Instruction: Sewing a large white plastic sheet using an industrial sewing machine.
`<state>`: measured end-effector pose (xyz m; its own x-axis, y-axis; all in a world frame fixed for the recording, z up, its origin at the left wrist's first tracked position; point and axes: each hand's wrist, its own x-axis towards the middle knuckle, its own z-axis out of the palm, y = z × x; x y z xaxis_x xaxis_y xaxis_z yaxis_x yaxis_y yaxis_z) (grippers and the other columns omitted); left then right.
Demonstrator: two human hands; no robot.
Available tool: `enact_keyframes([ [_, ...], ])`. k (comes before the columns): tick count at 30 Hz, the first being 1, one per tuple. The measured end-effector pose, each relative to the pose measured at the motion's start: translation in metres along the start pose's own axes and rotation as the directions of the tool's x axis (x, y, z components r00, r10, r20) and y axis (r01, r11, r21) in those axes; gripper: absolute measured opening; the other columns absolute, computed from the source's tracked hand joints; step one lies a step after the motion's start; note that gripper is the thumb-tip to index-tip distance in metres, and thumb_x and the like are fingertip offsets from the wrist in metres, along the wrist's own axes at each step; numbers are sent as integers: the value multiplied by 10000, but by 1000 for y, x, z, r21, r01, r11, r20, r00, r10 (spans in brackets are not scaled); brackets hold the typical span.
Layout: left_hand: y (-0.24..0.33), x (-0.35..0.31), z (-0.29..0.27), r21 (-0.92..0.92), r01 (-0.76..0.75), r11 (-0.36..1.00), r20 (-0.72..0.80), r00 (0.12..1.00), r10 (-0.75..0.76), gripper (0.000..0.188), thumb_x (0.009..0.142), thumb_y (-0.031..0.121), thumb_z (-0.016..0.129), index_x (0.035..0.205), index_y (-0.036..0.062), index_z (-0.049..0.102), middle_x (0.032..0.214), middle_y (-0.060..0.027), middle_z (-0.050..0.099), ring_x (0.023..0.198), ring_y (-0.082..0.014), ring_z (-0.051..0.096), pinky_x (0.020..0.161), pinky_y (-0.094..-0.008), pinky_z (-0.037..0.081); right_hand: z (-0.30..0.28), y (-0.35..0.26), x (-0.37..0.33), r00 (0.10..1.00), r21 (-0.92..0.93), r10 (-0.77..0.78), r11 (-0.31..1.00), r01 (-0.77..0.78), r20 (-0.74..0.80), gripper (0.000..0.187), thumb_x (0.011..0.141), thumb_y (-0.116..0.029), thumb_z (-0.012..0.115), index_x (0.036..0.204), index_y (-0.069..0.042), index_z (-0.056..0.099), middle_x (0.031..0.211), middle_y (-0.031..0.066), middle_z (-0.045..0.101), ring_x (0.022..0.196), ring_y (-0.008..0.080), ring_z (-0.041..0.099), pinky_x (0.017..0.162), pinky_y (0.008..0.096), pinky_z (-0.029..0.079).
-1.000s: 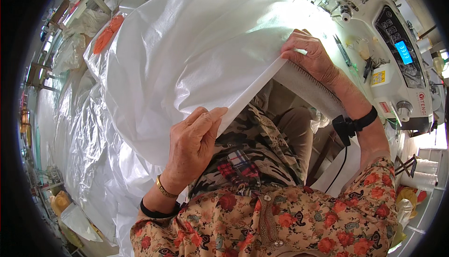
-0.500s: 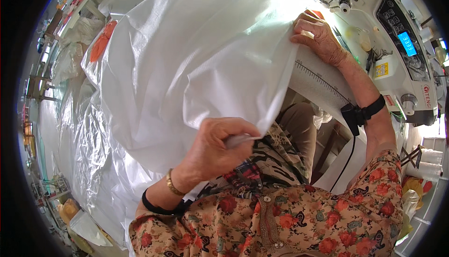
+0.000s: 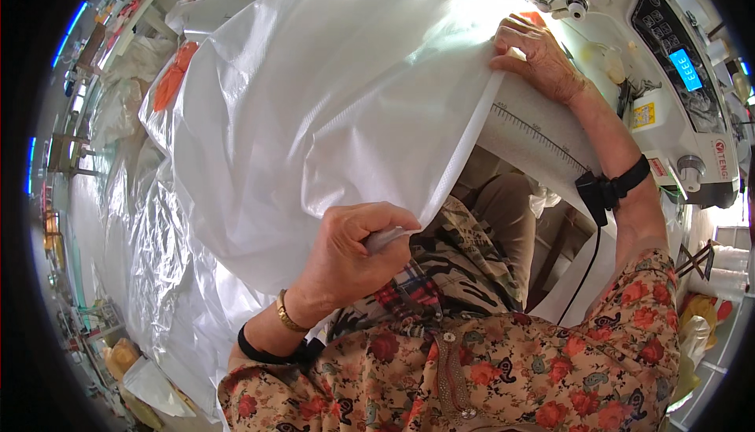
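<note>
A large sheet of shiny white woven plastic (image 3: 259, 117) spreads across the sewing table, its near right edge folded over in a narrow strip. My left hand (image 3: 358, 255) pinches the near corner of that edge just above my lap, with a bit of sheet bunched in the fingers. At the far end of the same edge, my right hand (image 3: 535, 58) grips the sheet with thumb and curled fingers, close to the brightly lit needle area of the sewing machine (image 3: 668, 55). Glare hides the needle itself.
A printed ruler scale (image 3: 543, 133) runs along the table edge below my right hand. Orange cloth (image 3: 174, 77) lies at the sheet's left rim. Crumpled clear plastic (image 3: 149, 235) hangs at the left. White thread spools (image 3: 720, 271) stand at the far right.
My left hand has moved slightly left, drawing the sheet's folded edge straighter. My right hand stays almost in place, still gripping.
</note>
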<state>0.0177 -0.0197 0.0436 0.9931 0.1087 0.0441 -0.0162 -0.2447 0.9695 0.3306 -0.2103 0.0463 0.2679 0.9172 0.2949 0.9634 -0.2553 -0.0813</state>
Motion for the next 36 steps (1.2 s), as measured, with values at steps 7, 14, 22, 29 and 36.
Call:
enact_keyframes([
  [7, -22, 9, 34, 161, -296, 941, 84, 955, 286, 132, 696, -36, 607, 806, 34, 630, 647, -89, 597, 507, -228, 575, 477, -295, 437, 7, -13, -12, 971, -148, 147, 973, -176, -187, 418, 874, -430, 619, 971, -27, 573, 953, 103, 581, 992, 275, 576, 904, 399, 460],
  [14, -23, 17, 44, 414, -443, 795, 163, 896, 413, 121, 661, -14, 608, 752, 57, 573, 596, -62, 542, 501, -239, 570, 448, -343, 421, 19, -38, -32, 905, -162, 361, 902, -400, -224, 563, 919, -507, 536, 1120, 11, 620, 1145, 178, 610, 1124, 325, 550, 960, 435, 428],
  [22, -18, 36, 48, 644, -501, 578, 222, 846, 485, 122, 712, 57, 616, 702, 71, 495, 603, -60, 492, 507, -240, 553, 439, -364, 414, 31, -12, -38, 868, -180, 431, 860, -478, -246, 687, 926, -644, 392, 1160, -50, 647, 1204, 194, 594, 1161, 372, 503, 1018, 511, 342],
  [29, -4, 69, 40, 794, -481, 373, 283, 834, 473, 116, 764, 79, 608, 716, 83, 502, 644, -63, 537, 532, -242, 597, 448, -364, 451, 32, -8, -37, 848, -81, 508, 849, -523, -153, 659, 917, -662, 398, 1162, -112, 667, 1299, 185, 546, 1234, 379, 443, 1047, 532, 298],
  [36, 10, 107, 43, 842, -492, 221, 339, 801, 493, 78, 787, 45, 570, 738, 68, 513, 624, -72, 545, 499, -245, 604, 429, -355, 459, 29, -7, -37, 834, 6, 535, 842, -539, -138, 624, 905, -654, 434, 1118, -120, 677, 1347, 168, 525, 1257, 387, 407, 1053, 527, 251],
])
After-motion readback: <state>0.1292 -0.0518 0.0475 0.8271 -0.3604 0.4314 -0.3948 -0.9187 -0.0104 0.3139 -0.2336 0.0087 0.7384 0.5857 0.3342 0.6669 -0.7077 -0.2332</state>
